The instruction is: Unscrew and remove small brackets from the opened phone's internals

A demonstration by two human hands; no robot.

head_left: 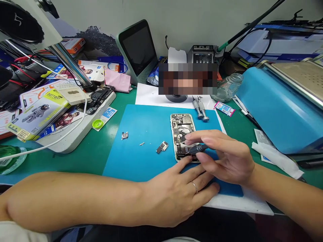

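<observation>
Phone, one, opened, innards exposed; lies face up on the blue mat, its top end away from the person, beneath both hands' reach. Screwdriver, one, dark, grasped between the thumb and fingers of the right hand, slanting with its shaft over the phone's lower end; whether the tip is seated cannot be told. Left hand, ringed, grasping nothing visible, fingers spread low, index fingertip at the phone's bottom edge. Loose parts, three, left of the phone: a metal-and-black piece nearest, a tiny silver strip beyond it, a small squarish piece farthest. Spare screwdrivers, two, side by side past the phone's upper right. Handling note, by judgement: best worked with the shaft brought more upright, so the tip sits square and does not slip into the board; light downward pressure, slow turns; the left index kept bracing the frame, clear of the tip; loose parts left apart and in order, away from the wrist.
</observation>
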